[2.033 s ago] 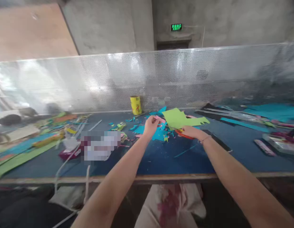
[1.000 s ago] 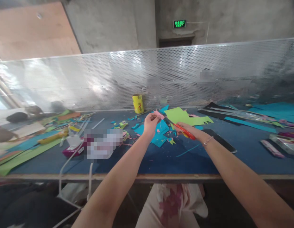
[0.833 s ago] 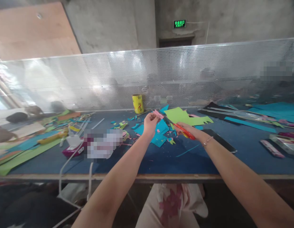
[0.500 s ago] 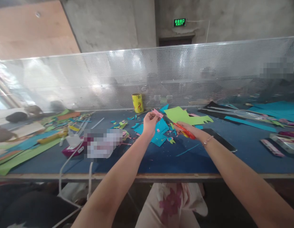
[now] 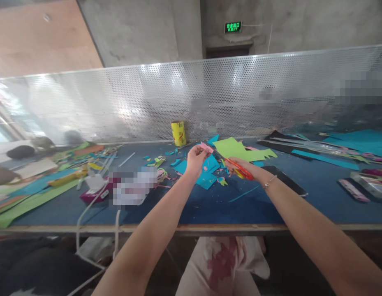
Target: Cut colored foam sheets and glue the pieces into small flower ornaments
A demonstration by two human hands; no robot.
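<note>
Between the fingertips of my left hand [image 5: 197, 159] is a small piece of pink paper [image 5: 207, 146]. My right hand [image 5: 237, 165] grips scissors [image 5: 244, 172] with red-orange and yellow handles. Their blades point left toward the pink paper; whether they touch it is too small to tell. Under and around my hands lie blue paper sheets [image 5: 206, 179] strewn with small scraps. A large light green sheet [image 5: 232, 149] with a cut edge rests just behind the scissors.
A yellow cylinder [image 5: 178, 133] stands by the perforated metal screen [image 5: 141, 102]. At left are a magenta box [image 5: 96, 194] with a white cable, a yellow glue gun [image 5: 65, 177] and paper strips. A dark flat tablet-like object [image 5: 283, 181] lies near my right wrist.
The hands, pink paper and scissors hold nearly the same place. The view has shifted very slightly.
</note>
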